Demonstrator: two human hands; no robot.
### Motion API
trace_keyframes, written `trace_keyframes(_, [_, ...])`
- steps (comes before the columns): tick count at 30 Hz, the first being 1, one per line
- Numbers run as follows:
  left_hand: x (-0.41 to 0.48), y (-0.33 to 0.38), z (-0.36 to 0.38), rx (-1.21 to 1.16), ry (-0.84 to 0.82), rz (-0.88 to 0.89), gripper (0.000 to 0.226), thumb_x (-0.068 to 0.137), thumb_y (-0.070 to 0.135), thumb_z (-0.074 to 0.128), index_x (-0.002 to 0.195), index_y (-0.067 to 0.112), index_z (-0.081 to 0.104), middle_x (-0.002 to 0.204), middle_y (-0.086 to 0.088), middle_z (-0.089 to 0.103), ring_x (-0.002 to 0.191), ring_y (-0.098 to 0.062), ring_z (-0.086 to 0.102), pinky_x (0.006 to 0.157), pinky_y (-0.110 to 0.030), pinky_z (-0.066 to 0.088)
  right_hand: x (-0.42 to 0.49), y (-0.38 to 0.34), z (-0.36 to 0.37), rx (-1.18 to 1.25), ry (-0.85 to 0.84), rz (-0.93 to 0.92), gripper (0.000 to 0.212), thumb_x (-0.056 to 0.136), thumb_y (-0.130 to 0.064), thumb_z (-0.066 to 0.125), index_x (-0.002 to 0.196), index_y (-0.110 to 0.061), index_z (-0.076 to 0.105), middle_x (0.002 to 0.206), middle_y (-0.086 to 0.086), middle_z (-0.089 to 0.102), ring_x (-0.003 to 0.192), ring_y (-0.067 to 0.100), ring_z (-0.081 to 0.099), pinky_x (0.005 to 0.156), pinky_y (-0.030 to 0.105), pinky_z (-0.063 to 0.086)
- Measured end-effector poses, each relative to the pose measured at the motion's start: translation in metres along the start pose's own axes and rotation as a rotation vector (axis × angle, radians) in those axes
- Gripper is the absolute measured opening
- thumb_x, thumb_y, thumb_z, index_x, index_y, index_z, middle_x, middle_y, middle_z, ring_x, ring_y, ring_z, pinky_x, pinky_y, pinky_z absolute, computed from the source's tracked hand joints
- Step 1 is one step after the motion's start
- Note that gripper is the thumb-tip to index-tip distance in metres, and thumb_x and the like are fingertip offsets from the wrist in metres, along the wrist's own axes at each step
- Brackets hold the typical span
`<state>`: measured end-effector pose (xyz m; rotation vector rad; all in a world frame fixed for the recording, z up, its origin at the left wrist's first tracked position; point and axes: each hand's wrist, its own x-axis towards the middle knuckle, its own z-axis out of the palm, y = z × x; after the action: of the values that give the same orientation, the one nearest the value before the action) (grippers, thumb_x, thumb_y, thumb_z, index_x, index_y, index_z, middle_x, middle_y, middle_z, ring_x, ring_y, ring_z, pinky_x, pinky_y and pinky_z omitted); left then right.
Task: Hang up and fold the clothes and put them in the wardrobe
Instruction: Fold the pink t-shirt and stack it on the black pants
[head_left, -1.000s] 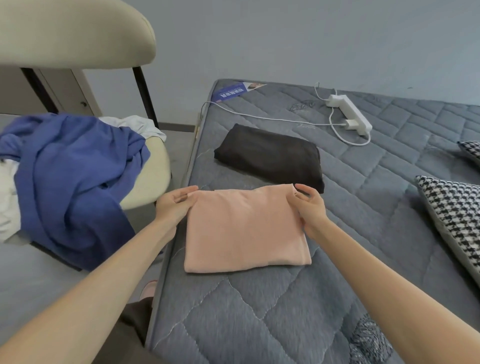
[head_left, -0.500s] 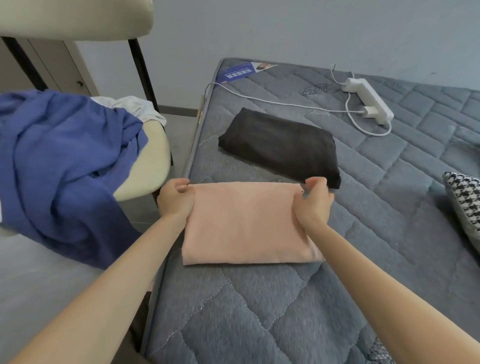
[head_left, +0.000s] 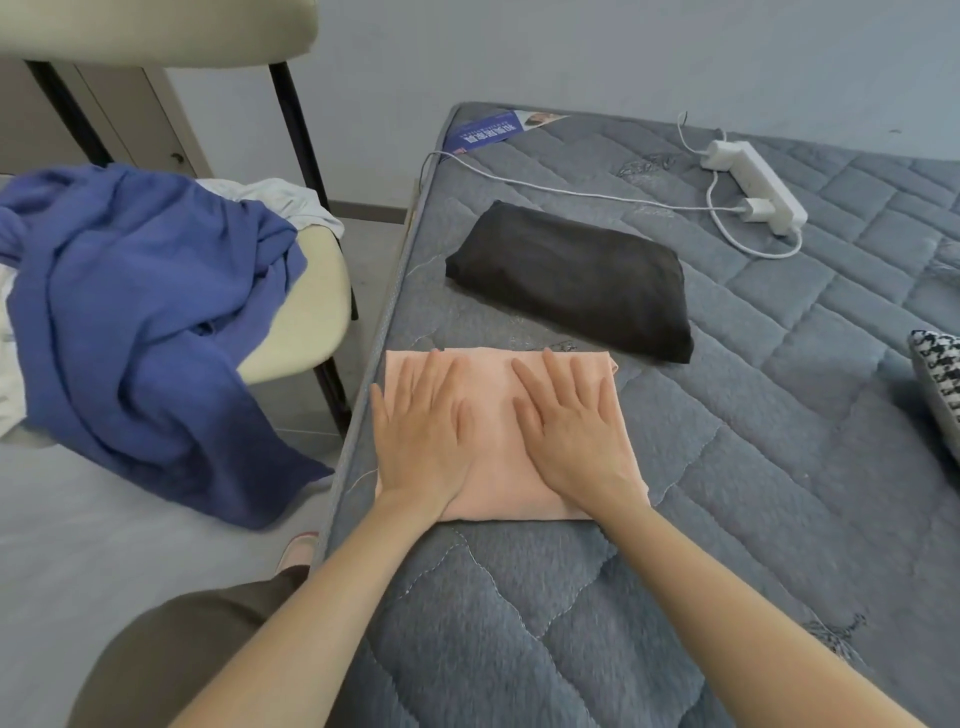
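Both flat, fingers (head_left: 441, 384) straight: left hand (head_left: 421, 447), right hand (head_left: 576, 441) on pink garment (head_left: 493, 415) | pillow (head_left: 937, 374) cropped

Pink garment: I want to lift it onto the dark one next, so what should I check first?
1. Pink garment folded flat: ok.
2. Left hand and right hand gripping it: not ok, both lie flat on top.
3. Dark folded garment apart, top bare: ok.
4. Pink garment wholly on the mattress: ok, at its edge.
5. Blue garment on the chair folded: not ok.
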<state>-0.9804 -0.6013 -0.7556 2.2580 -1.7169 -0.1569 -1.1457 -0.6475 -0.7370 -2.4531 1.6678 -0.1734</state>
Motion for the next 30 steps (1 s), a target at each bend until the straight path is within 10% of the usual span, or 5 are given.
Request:
trace_keyframes(14, [-0.001,-0.022,-0.008,-0.494,-0.011,-0.189,0.051,0.103,0.031,0.028,0.153,0.027,0.017,0.159,0.002,0.017,0.145,-0.016,0.017,0.117,-0.034,0.019,-0.005,0.021,0.011,0.259,0.078,0.290,0.053,0.102,-0.047,0.022,0.152,-0.035,0.016,0.162,0.009,0.002,0.147,0.029,0.012,0.119,0.039,0.007])
trace_keyframes(30, [-0.005,-0.033,-0.031,-0.783,-0.166,-0.609,0.046,0.092,0.045,0.052,0.106,0.002,0.062,0.111,-0.013,0.063,0.108,-0.034,0.058,0.093,-0.042,0.046,-0.012,0.035,-0.018,0.712,-0.043,0.629,0.050,0.094,-0.047,0.049,0.123,-0.006,0.052,0.116,0.007,0.060,0.108,0.029,0.056,0.082,0.034,0.041])
